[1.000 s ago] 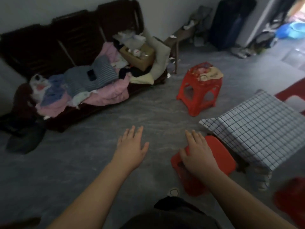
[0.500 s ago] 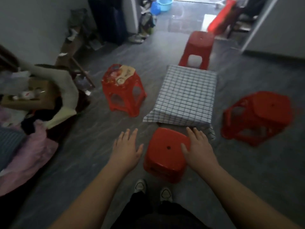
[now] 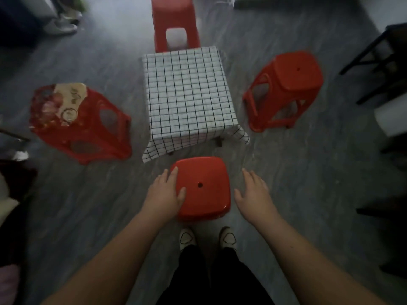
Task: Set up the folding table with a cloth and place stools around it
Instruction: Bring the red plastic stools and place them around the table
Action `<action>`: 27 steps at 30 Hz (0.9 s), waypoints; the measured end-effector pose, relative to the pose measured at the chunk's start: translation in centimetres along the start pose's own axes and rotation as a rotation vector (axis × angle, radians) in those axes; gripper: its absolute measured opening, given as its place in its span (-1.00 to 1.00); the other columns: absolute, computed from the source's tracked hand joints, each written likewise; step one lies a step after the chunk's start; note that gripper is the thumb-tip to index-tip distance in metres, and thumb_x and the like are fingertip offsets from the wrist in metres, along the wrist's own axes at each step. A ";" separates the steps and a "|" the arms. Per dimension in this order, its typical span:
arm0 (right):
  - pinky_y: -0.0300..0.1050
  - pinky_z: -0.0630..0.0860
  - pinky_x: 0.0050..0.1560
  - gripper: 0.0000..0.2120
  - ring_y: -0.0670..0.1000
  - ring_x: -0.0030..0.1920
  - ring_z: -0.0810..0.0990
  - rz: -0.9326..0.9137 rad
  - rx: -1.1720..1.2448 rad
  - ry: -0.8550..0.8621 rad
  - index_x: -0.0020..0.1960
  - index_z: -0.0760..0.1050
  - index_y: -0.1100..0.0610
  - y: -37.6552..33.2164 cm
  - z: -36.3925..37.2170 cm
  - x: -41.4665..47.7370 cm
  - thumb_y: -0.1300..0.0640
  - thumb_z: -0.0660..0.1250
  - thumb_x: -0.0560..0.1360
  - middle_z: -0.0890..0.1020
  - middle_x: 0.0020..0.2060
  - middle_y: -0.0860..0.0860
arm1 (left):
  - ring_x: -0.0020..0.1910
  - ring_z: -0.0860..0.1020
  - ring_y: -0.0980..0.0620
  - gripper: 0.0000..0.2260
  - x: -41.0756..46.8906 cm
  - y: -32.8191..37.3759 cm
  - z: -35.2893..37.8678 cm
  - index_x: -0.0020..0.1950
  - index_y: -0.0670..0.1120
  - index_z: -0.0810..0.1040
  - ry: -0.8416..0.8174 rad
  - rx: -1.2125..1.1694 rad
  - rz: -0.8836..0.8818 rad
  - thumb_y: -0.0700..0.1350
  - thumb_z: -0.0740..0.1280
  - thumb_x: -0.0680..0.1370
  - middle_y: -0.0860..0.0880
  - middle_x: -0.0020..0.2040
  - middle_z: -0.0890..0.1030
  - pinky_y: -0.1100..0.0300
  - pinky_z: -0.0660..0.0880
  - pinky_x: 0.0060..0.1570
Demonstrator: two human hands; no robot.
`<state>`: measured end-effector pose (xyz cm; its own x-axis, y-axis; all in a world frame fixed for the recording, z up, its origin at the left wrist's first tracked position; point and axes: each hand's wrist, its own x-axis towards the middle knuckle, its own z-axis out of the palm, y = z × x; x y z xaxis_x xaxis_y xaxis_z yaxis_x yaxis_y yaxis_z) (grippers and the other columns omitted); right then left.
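A small folding table covered by a white cloth with a black grid stands on the grey floor. Red plastic stools ring it: a near stool right in front of me, a patterned-top stool on the left, a plain stool on the right, and a far stool behind the table. My left hand lies with straight fingers over the near stool's left edge. My right hand hovers open just right of that stool, apart from it.
My two shoes stand just behind the near stool. Dark furniture legs rise at the right, a white object sits below them, and shoes lie at the far left. Bedding fills the left edge.
The view has swung round from the sofa to face the table squarely. My right hand has come off the near stool's top and my left hand has moved onto its left edge.
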<state>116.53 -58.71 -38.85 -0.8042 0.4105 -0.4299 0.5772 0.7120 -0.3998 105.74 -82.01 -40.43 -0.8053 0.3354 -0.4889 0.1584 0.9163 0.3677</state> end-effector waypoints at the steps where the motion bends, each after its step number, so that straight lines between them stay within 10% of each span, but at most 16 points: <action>1: 0.06 0.10 0.55 -0.32 0.14 0.55 0.15 0.013 0.009 -0.009 0.59 0.11 0.11 0.5 1.4 0.9 -0.04 0.26 0.56 0.27 0.54 0.14 | 0.57 0.11 -0.17 -0.36 1.0 -0.6 1.3 0.63 0.01 0.04 -0.016 -0.019 -0.010 0.13 0.21 0.62 -0.17 0.61 0.11 -0.08 0.13 0.53; 13: 0.18 0.31 0.44 -0.12 0.21 0.44 0.33 0.202 0.204 -0.171 0.62 -0.06 0.01 9.5 21.4 13.7 0.04 0.41 0.49 0.26 0.47 0.19 | 0.60 0.00 -0.13 -0.16 13.2 -11.4 21.4 0.64 -0.04 -0.09 -0.051 -0.380 -0.327 0.06 0.39 0.55 -0.16 0.63 -0.01 0.01 0.05 0.52; 27: -0.02 0.27 0.41 -0.02 0.13 0.46 0.32 0.158 0.291 -0.154 0.63 -0.24 0.01 11.5 24.8 13.2 0.17 0.43 0.52 0.20 0.53 0.14 | 0.48 0.29 -0.10 0.06 10.9 -10.8 25.9 0.61 0.08 -0.26 -0.011 -0.485 -0.327 -0.14 0.52 0.45 -0.13 0.56 0.18 0.10 0.26 0.40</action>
<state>116.06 -59.16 -69.19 -0.6835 0.3965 -0.6128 0.7270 0.4456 -0.5225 110.00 -82.60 -70.22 -0.7616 0.0566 -0.6456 -0.3793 0.7688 0.5149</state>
